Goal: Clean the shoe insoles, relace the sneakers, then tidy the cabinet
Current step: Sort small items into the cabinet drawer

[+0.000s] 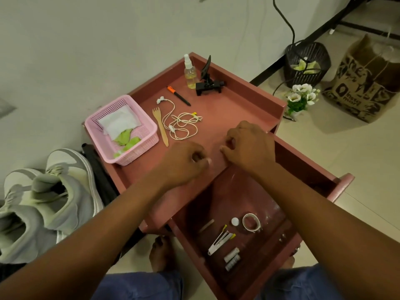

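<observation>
- Tidying stage, by the look of it: sneakers [43, 200] parked on the floor to the left of the cabinet [249, 92], well apart from both hands.
- Left hand [184, 163] and right hand [251, 146] hovering side by side over the near part of the surface, close together but not touching; fingers curled in on both, nothing visibly pinched (too small to tell for certain).
- Open drawer [337, 187] directly below the forearms, towards the body, already holding small bits.
- Loose items lying beyond the hands, away from the body and slightly left: earphone cable [184, 124] nearest, a tangled heap just ahead of the left hand.
- Wooden fork [161, 126] just left of the cable, long axis running away from the body, tines at the far end, handle pointing back towards the left hand.
- Pen [179, 96], spray bottle [190, 74] and black clamp stand [208, 83] further off at the back rim.
- Pink basket [149, 131] with cloths at the left edge.
- Judgement: left hand nearer to cable and fork, so a short forward reach from that side; right hand better placed for the drawer.
</observation>
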Motion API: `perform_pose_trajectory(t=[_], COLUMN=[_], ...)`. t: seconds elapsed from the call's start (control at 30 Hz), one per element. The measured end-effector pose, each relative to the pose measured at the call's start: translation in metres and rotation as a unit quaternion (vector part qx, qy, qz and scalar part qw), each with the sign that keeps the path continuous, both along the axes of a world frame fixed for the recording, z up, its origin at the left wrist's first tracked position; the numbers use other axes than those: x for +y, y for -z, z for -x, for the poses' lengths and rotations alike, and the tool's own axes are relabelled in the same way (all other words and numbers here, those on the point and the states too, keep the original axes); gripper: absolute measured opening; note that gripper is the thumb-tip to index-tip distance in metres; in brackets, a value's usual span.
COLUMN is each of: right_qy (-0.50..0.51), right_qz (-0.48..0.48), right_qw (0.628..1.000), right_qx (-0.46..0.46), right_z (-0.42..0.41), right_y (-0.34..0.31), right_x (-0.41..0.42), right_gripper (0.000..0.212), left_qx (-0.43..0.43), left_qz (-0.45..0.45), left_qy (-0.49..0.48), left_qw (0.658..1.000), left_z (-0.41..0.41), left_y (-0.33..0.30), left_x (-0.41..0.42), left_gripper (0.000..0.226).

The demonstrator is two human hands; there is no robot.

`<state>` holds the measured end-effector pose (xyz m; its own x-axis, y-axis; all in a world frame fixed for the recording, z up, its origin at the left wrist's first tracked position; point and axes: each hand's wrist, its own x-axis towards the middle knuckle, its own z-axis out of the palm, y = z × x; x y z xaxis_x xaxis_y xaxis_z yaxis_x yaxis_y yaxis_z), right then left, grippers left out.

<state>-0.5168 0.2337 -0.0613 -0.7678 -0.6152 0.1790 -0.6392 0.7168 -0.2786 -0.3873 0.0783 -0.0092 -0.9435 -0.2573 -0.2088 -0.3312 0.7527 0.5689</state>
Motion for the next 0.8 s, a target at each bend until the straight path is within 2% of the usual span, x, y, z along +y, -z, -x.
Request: perform_pose_trajectory(t=[0.1, 0.17, 0.23, 0.33, 0.5, 0.6, 0.8], right_qy=[0.004, 0.007, 0.010, 0.015, 0.024, 0.027, 0.029], right_qz=[-0.001, -0.001, -0.004, -0.011, -0.020, -0.022, -0.020], right_qw=[1.000, 1.000, 1.000, 1.000, 1.000, 0.999, 0.999], right_qx=[0.002, 0.008, 0.011, 0.004, -0.003, -0.001, 0.009], right_z=[-0.001, -0.002, -0.002, -0.001, -0.002, -0.005, -0.012], right_y=[0.000, 0.000, 0.000, -0.002, -0.003, -0.003, -0.002], right_x=[-0.002, -0.004, -0.006, -0.007, -0.008, -0.009, -0.011], right_gripper=[0.028, 0.028, 0.030, 0.030, 0.029, 0.028, 0.028], left_qx=[0.041, 0.054, 0.063, 0.070, 0.058, 0.064, 0.040], left_qz=[0.177, 0.270, 0.317, 0.324, 0.323, 0.314, 0.278], left_qy=[-0.078, -0.078, -0.059, -0.027, -0.005, -0.025, -0.020], left_qw=[0.980, 0.958, 0.944, 0.943, 0.945, 0.947, 0.959], left_z=[0.021, 0.031, 0.039, 0.050, 0.057, 0.053, 0.040], left_y=[0.012, 0.020, 0.026, 0.030, 0.032, 0.029, 0.031], left_x=[-0.031, -0.043, -0.049, -0.054, -0.061, -0.060, -0.057], left_gripper=[0.018, 0.025, 0.028, 0.011, 0.015, 0.017, 0.006])
